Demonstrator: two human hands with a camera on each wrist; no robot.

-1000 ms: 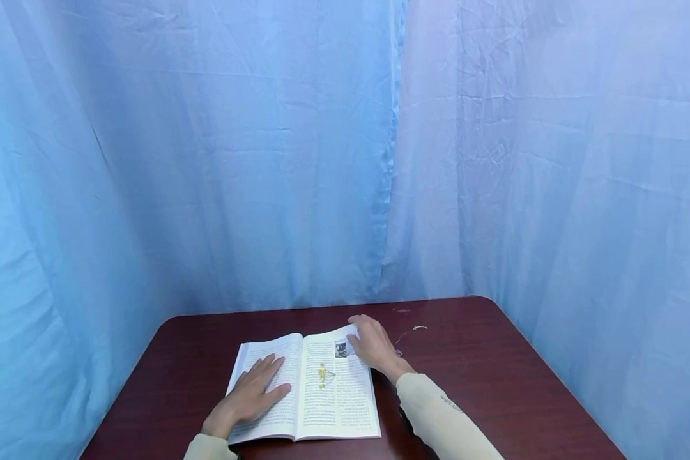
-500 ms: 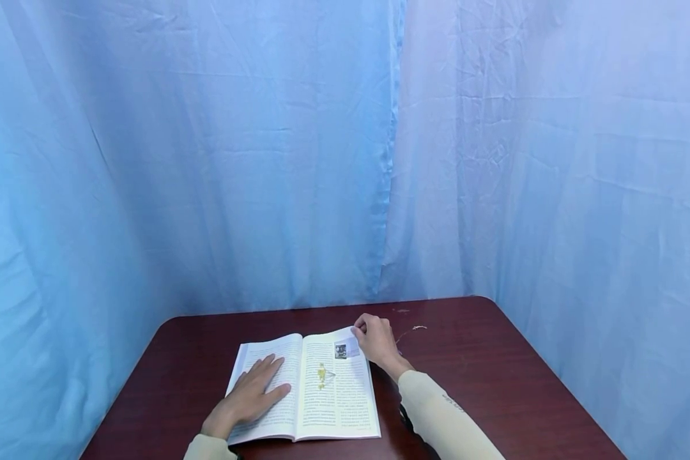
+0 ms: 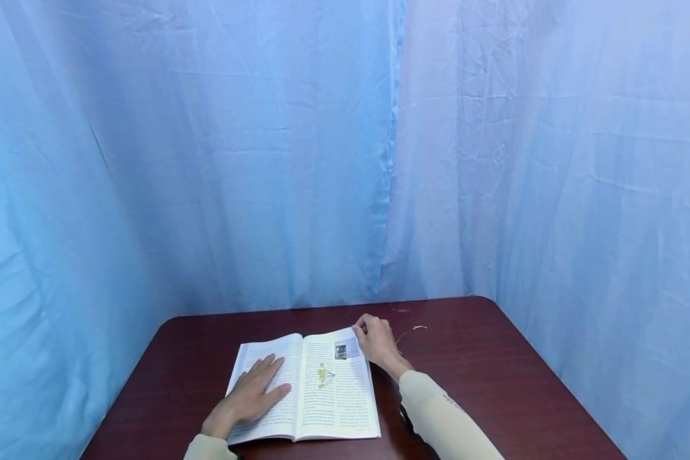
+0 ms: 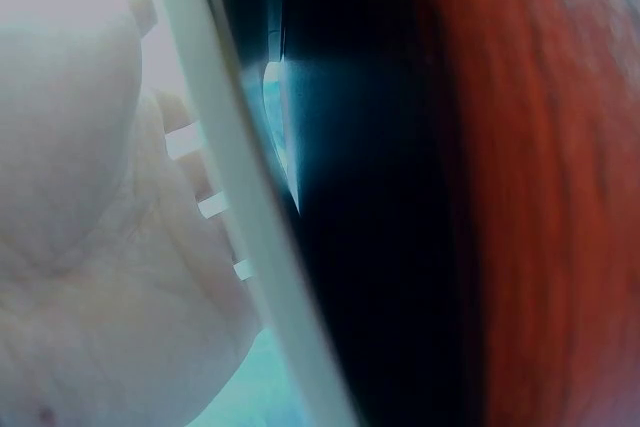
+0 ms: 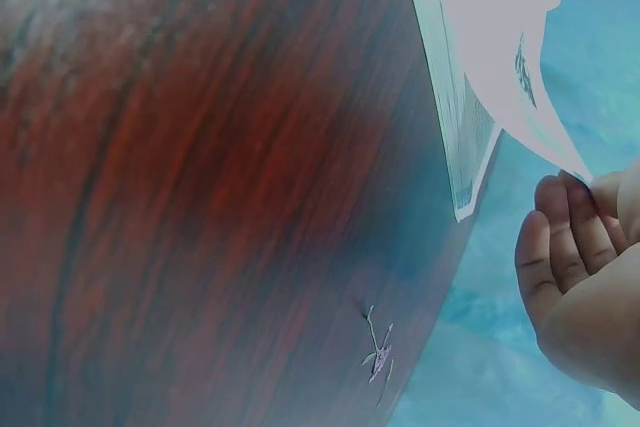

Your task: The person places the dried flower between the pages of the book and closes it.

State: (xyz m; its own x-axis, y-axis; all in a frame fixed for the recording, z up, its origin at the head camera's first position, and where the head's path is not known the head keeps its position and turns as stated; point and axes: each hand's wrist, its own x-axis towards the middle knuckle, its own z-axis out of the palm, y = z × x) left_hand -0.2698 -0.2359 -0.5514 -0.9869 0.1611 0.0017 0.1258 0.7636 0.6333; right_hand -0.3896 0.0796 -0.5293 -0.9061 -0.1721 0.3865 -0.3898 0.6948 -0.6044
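An open book [image 3: 353,393] lies on the table, its printed pages facing up. On its right page rests a small yellow flower sprig [image 3: 321,372], below a dark picture. My left hand [image 3: 250,395] rests flat on the left page with fingers spread; in the left wrist view its palm [image 4: 70,227] shows beside the book's edge [image 4: 270,277]. At the top right corner, my right hand [image 3: 377,340] pinches the page between thumb and fingers. The right wrist view shows that page [image 5: 548,127] lifted and curving away from the pages beneath, up to the fingers [image 5: 568,237].
The dark reddish table [image 3: 483,370] extends around the book. A thin sprig [image 3: 418,328] lies to the right of my right hand; the right wrist view shows a small purple flower [image 5: 379,359] on the tabletop. Blue curtains [image 3: 299,160] hang behind and at both sides.
My right hand's fingers were spread over the top right page corner; they have drawn together and now pinch it, slightly further right. My left hand has stayed in place.
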